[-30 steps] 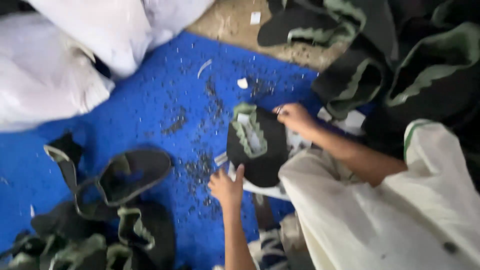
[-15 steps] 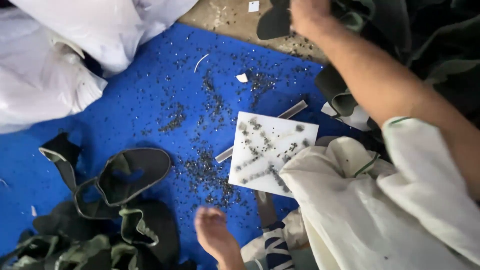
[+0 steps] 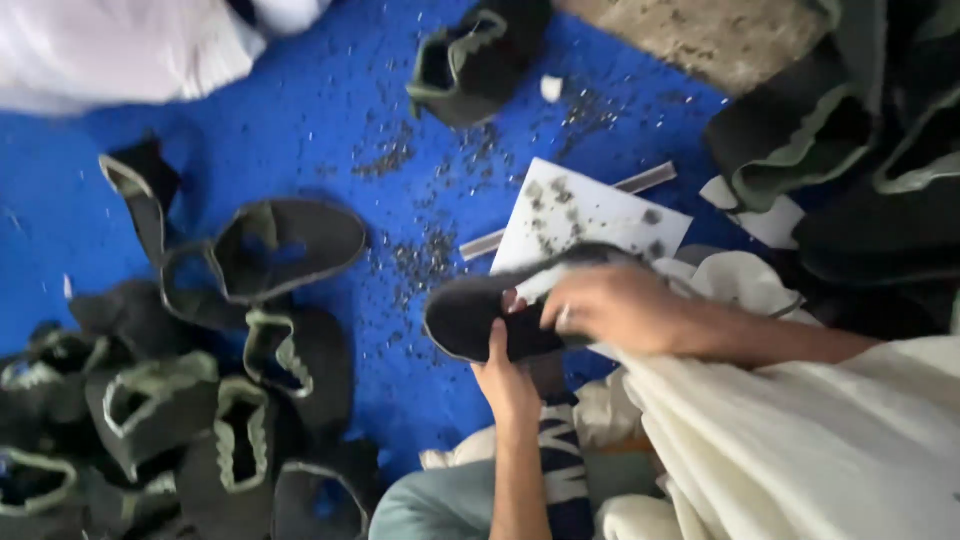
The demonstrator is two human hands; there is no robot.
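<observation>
Over blue sheeting (image 3: 300, 120), both hands, left (image 3: 508, 385) and right (image 3: 615, 305), grip a black shoe upper (image 3: 475, 315).

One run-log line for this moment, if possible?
left hand: grips black shoe upper | right hand: grips same upper | white board: beneath | surface: blue mat

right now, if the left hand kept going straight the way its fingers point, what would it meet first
The left hand points up the picture and already grips the dark felt shoe upper. Past that, the speckled white rectangular board on the blue mat likely comes first, though depth is unclear.
</observation>
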